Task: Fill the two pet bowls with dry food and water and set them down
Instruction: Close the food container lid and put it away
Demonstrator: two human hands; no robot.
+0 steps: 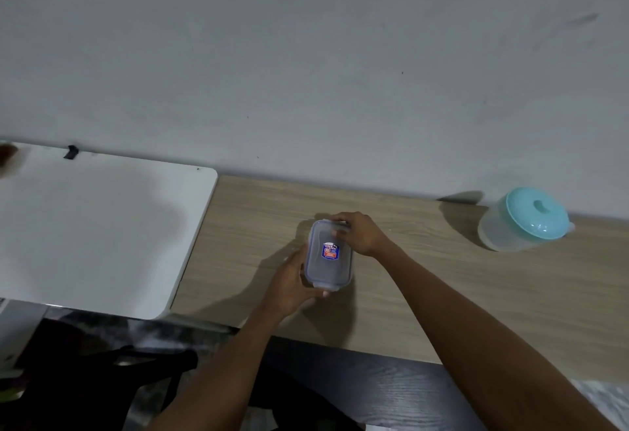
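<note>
A small rectangular clear plastic container (328,265) with a blue-rimmed snap lid and a label sticker sits on the wooden table (425,277). My left hand (289,286) grips its near left side, thumb at the front latch. My right hand (357,231) curls over its far end, fingers on the latch there. The lid is on. A round translucent container with a turquoise lid (526,218) stands at the back right by the wall. No pet bowls are in view.
A white table (95,233) adjoins the wooden one on the left. A grey wall runs behind both. Dark bags or furniture (102,372) lie below the near edge on the left.
</note>
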